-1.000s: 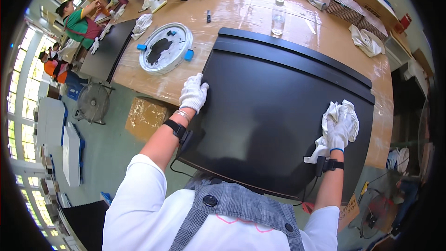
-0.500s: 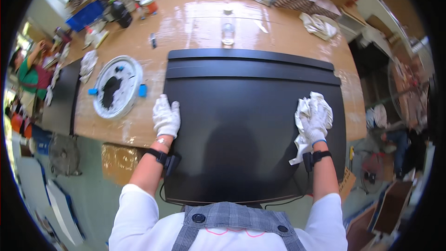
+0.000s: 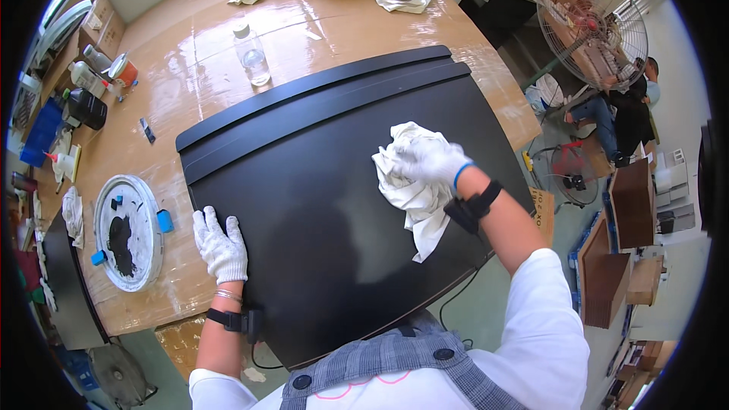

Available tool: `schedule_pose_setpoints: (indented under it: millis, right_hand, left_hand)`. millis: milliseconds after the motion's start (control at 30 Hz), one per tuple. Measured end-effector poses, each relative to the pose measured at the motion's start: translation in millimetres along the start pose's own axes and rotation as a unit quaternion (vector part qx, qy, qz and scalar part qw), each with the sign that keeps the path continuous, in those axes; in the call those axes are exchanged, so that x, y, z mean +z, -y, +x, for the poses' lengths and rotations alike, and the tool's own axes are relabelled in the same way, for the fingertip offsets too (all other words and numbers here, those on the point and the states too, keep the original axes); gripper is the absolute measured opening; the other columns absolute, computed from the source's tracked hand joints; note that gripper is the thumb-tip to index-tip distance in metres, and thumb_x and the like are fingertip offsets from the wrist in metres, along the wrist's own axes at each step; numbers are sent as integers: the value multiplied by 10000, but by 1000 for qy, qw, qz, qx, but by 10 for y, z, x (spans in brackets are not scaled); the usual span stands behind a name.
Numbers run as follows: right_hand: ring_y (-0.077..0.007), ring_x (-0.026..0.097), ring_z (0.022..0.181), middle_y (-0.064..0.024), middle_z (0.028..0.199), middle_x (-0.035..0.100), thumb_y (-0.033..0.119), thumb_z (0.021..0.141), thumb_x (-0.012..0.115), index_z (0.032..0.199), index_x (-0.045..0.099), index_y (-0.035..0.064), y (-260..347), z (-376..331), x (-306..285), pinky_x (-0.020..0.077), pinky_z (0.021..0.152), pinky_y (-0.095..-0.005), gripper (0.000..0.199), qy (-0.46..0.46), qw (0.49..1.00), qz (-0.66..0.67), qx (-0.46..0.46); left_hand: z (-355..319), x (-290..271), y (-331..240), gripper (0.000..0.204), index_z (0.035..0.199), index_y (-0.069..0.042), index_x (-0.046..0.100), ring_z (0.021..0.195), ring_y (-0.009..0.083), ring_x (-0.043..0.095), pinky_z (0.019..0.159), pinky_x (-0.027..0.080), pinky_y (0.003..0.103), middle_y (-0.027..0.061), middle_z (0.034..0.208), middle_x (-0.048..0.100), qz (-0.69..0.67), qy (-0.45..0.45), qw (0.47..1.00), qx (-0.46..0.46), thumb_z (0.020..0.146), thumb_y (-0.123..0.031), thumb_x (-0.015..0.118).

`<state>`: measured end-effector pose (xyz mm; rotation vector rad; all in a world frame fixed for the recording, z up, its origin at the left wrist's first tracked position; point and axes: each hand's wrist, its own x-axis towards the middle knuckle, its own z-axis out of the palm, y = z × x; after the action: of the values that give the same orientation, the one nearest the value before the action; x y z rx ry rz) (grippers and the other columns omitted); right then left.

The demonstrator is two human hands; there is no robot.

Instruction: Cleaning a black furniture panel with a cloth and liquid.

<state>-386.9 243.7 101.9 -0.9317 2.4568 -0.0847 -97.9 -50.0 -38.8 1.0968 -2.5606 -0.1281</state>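
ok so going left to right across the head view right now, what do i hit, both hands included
blue bin → round white tray smeared with black → left hand → white cloth with the right hand on it → large caged fan

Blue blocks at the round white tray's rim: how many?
2: one blue block at the right of the tray, another block at its lower left. None seem hidden.

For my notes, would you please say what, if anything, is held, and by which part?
The right hand holds a white cloth by its bunched upper part; left hand, nothing.
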Motion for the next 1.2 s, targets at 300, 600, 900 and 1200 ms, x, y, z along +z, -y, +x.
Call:
schedule_pose_setpoints:
  millis: [300,600,900,1200]
  right_hand:
    - [-334,604,1077,-127,1142,654,394,834,595,1065,700,136,244,1725,-845,474,931,-422,363,-125,990,18,58]
    - [-342,613,1077,-170,1166,638,385,828,598,1103,685,98,408,3655,-583,482,915,-435,407,-175,975,129,53]
    - [-315,612,1107,-153,1204,628,276,889,553,1123,684,104,555,4131,-612,508,884,-433,318,-198,968,83,133]
    - [-361,593,1101,-206,1195,606,458,890,513,1135,661,85,230,4007,-616,466,951,-444,470,-140,987,79,-3]
  left_hand:
    - [41,-93,-45,525,1336,-24,478,1292,396,385,1084,299,465,240,1404,407,10,2,1000,-24,906,-305,583]
    - [48,-206,-134,494,1313,-29,500,1275,393,412,1075,326,448,247,1391,422,-12,24,998,-54,868,-207,619]
    - [40,-233,-176,490,1328,-42,486,1280,384,416,1078,326,451,231,1399,420,9,31,998,-45,873,-183,601]
    - [20,-132,-133,488,1320,-38,493,1281,380,421,1080,330,445,224,1391,433,-5,23,999,-32,861,-150,612]
